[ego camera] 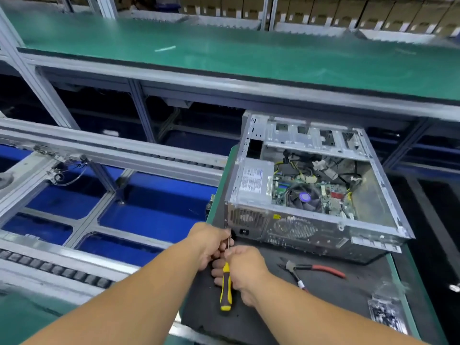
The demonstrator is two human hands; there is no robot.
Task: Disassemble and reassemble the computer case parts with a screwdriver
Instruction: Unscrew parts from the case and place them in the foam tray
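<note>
An open desktop computer case [316, 185], its side panel off and its power supply and motherboard exposed, lies on a dark mat on the desk [388, 290], just beyond the fingers. Both hands meet at its near rear corner: the right hand [245, 266] curls around the yellow-and-black screwdriver [226, 286], while the left hand [207, 241] pinches the thin shaft near the tip, which sits against the case's rear edge. The screw itself cannot be made out. The likely risk is the tip slipping off the screw head if the shaft tilts, stripping it or dropping the screw. Red-handled pliers [321, 268] lie to the right of the fingers, a bag of small parts [384, 313] farther right.
</note>
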